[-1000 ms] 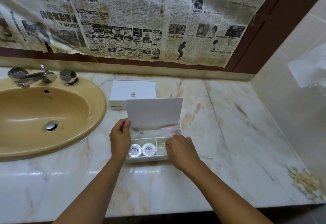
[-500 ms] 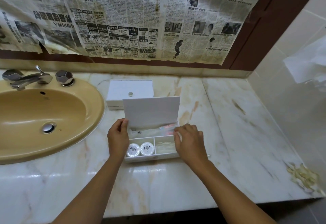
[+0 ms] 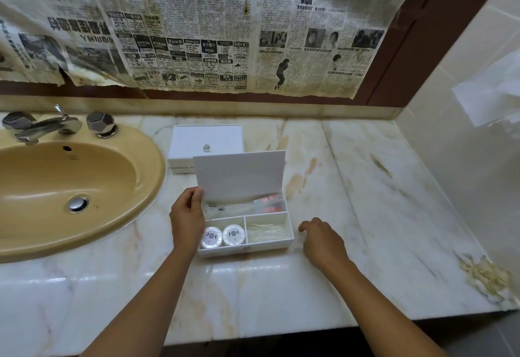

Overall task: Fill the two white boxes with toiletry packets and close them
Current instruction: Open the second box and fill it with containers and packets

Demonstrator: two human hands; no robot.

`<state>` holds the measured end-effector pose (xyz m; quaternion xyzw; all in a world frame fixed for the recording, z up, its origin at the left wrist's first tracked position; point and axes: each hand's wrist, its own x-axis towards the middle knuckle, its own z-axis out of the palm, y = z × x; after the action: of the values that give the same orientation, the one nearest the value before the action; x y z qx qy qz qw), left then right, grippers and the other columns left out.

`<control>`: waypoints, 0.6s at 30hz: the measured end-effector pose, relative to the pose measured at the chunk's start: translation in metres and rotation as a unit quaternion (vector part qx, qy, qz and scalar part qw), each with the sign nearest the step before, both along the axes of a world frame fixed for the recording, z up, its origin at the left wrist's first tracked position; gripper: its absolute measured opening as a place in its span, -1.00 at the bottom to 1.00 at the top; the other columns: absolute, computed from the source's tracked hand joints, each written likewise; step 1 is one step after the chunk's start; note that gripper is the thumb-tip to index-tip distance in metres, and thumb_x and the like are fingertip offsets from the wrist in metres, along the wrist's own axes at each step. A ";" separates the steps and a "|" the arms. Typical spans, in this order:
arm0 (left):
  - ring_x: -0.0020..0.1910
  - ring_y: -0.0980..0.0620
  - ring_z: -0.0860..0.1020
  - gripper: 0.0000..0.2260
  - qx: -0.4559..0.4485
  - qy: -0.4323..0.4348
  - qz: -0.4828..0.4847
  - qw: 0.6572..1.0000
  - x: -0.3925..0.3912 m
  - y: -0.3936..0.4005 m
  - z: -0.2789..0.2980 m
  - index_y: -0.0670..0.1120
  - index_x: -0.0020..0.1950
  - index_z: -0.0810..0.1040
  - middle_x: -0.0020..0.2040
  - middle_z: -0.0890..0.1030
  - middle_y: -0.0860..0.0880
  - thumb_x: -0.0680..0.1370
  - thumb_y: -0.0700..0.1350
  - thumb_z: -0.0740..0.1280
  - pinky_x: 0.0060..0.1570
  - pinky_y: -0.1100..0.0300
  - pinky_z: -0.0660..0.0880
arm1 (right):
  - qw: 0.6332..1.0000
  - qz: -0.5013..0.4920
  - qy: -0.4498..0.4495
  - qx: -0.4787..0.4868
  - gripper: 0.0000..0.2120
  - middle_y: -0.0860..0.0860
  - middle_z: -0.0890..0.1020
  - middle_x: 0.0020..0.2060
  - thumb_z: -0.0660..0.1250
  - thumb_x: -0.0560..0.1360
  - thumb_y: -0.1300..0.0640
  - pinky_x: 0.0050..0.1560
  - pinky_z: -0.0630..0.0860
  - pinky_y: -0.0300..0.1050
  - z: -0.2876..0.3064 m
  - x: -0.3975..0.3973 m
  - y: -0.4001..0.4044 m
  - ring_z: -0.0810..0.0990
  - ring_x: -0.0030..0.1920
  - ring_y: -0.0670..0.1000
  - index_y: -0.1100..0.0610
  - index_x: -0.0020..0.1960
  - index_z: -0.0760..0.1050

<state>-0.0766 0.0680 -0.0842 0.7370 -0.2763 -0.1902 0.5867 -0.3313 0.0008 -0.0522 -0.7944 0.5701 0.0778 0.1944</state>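
An open white box stands on the marble counter, its lid raised upright. My left hand pinches the lid's lower left corner. Inside, two round white packets fill the front left compartment, a clear packet lies in the front right one, and clear packets with red print lie in the back one. My right hand hovers just right of the box with loosely curled fingers, holding nothing. A second white box, closed, with a small knob, sits behind.
A tan sink with chrome taps takes up the left. Newspaper covers the mirror above. A tiled wall bounds the right side. A chipped, flaky patch marks the counter's front right corner.
My right hand has come out of the box's front right compartment and moved to the right of the box. The left hand keeps its grip on the lid.
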 end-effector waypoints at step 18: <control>-0.11 0.11 0.54 -0.83 0.005 -0.007 0.001 1.000 0.000 0.000 0.001 -0.10 -0.05 0.58 -0.10 0.63 0.00 0.63 -0.11 0.22 -0.19 0.54 0.35 | 0.999 -0.001 -0.001 -0.047 -0.84 0.04 0.52 -0.19 0.14 0.48 0.34 -0.28 0.33 -0.16 0.004 -0.001 -0.008 0.44 -0.23 0.04 0.17 0.00 0.41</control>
<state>-0.0768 0.0681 -0.0831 0.7413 -0.2783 -0.1860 0.5817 -0.3320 -0.0075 -0.0483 -0.8023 0.5735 0.0507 0.1574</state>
